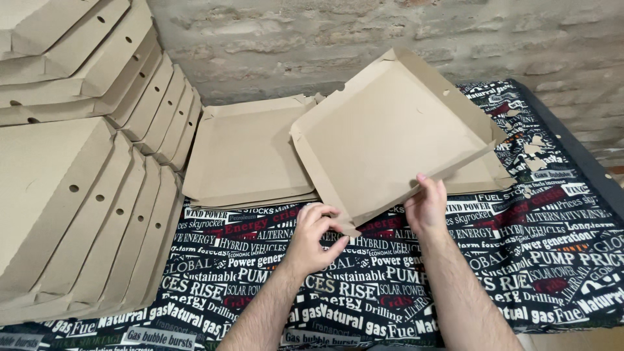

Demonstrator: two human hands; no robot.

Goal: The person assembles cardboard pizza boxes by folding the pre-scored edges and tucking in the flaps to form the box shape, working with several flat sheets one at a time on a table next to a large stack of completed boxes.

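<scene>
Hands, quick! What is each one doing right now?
Left hand: fingers curled on the near corner of the brown cardboard box piece, pinching it.
Right hand: gripping the same piece's near edge, holding it tilted up.

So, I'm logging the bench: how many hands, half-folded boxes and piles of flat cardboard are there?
Hands: 2, left hand and right hand
Boxes: 1, the half-folded box
Flat cardboard piles: 2, middle pile and right-side pile
Total: 5
</scene>
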